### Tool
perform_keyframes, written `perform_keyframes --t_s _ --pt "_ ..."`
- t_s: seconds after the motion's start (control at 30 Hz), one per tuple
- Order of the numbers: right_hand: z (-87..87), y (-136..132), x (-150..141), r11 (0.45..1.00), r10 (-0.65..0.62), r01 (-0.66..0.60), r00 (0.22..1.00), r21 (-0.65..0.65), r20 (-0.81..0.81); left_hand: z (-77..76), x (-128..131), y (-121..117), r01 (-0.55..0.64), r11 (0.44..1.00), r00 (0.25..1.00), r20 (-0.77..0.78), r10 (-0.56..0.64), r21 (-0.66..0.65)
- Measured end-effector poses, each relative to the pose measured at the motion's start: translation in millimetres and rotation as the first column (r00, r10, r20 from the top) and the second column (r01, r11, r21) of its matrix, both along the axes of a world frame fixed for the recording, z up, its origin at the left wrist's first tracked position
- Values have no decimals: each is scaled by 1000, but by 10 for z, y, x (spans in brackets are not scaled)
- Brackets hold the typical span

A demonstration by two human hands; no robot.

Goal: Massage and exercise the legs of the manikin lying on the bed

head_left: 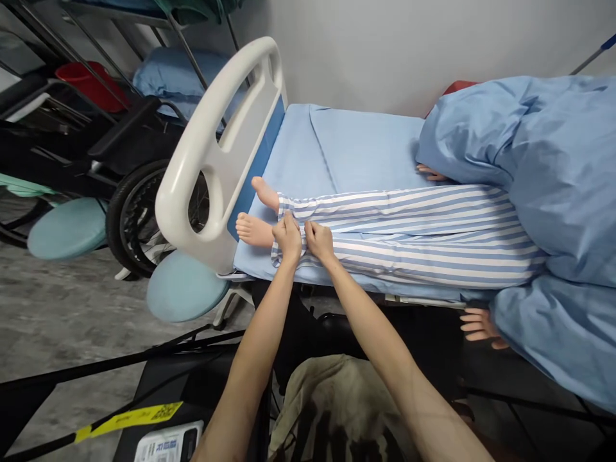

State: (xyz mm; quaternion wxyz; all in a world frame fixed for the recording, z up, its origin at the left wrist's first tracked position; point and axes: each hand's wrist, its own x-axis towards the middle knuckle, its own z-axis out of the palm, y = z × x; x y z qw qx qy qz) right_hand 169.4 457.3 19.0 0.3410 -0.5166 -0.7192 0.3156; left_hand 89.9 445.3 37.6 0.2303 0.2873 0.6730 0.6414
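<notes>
A hospital bed with a pale blue sheet (366, 151) and a curved white plastic footboard (212, 147) is seen, with a crumpled blue cloth blanket (558, 167) laid across its far end. A flesh-toned manikin (255, 230) is laid on it, dressed in blue-and-white striped trousers (409, 240). The 2 bare feet are placed near the footboard. The trouser cuff (283, 221) is pinched by the nearly closed left hand (287, 237), while the trouser fabric just beside it is gathered by the curled right hand (319, 241).
</notes>
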Motion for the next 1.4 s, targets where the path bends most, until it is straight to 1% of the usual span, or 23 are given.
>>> perform_keyframes --t_s 0.07,0.13,0.17,0.23,0.3,0.33,0.43,0.5,0.57,0.63,0.7,0.77,0.83,0.9,0.93,1.0,1.1,1.2,1.3,1.33,1.4 --pt "-41 46 47 1000 -3 3 998 3 -58 45 24 25 3 998 1000 29 -5 55" --pt "-61 76 66 1000 -23 23 993 -4 -114 3 80 46 44 997 999 16 -45 57" --pt "-65 82 64 999 -36 35 990 -8 -137 -45 113 52 69 997 997 -33 -68 25" --pt "-50 81 58 998 -66 64 984 -22 -164 -162 173 53 94 992 977 -186 -107 -78" --pt "18 72 79 998 -63 60 985 -20 -160 -255 210 49 93 980 934 -326 -148 -178" --pt "73 66 110 999 -42 42 988 -3 -150 -282 220 47 89 973 914 -371 -164 -211" --pt "273 52 295 995 29 -19 994 95 -110 -297 229 43 90 963 878 -436 -198 -255" --pt "352 41 461 991 17 -4 996 135 -92 -288 229 37 87 963 864 -462 -199 -253" --pt "333 28 611 991 -23 32 997 130 -70 -284 228 31 77 966 860 -473 -189 -247" --pt "231 20 709 993 -62 65 997 101 -35 -276 227 30 75 966 865 -465 -186 -248" --pt "111 28 750 993 -95 95 995 74 -5 -245 243 38 98 967 886 -422 -193 -235" --pt "31 53 759 990 -128 129 992 59 -15 -190 298 57 135 974 919 -346 -191 -180" --pt "3 85 769 988 -142 145 988 52 -61 -135 401 81 173 980 946 -260 -193 -99" --pt "0 106 789 989 -133 138 985 49 -108 -112 538 102 208 977 956 -200 -215 -54" --pt "-1 110 800 991 -121 128 985 48 -122 -119 606 110 227 972 952 -197 -235 -62" --pt "-11 105 809 993 -105 111 987 40 -124 -162 717 118 240 962 928 -259 -268 -133" --pt "-8 88 774 994 -103 105 990 19 -92 -238 783 115 212 945 873 -387 -298 -250" --pt "89 86 771 996 -83 84 994 6 -71 -252 764 106 227 937 857 -402 -323 -267" --pt "229 100 969 996 -51 55 996 63 -67 -230 747 92 225 940 850 -419 -318 -257" --pt "255 104 1087 994 -62 68 996 88 -68 -224 748 87 214 944 848 -432 -307 -252" --pt "252 109 1356 984 -134 142 988 105 -81 -212 762 76 191 950 842 -457 -288 -247"
